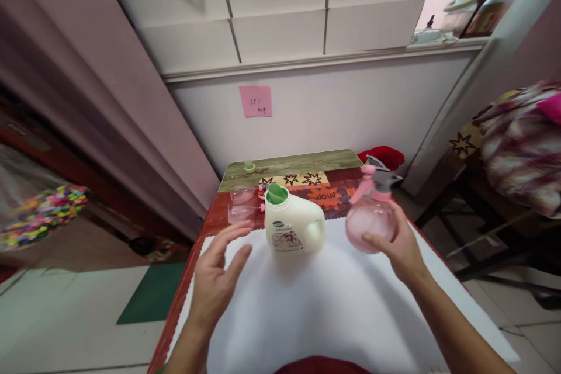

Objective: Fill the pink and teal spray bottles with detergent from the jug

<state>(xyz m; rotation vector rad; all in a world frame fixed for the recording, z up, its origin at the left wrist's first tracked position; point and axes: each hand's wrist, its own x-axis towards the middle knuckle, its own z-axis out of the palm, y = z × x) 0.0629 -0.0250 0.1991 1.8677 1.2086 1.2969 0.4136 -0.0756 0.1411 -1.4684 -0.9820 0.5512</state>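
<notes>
My right hand grips a round, clear pink spray bottle with a pink and grey trigger head, held upright over the right side of the white cloth. To its left stands a cream detergent jug with a green open mouth and a printed label. My left hand is left of the jug, fingers apart and holding nothing; a gap separates it from the jug. Behind that hand two clear pink bottles lie on their sides. Near the back edge sits a green cap.
The small table meets a white panel with a pink note. A purple curtain hangs at left. Plaid cloth lies over a dark stool on the right. A red item is behind the table's back right corner.
</notes>
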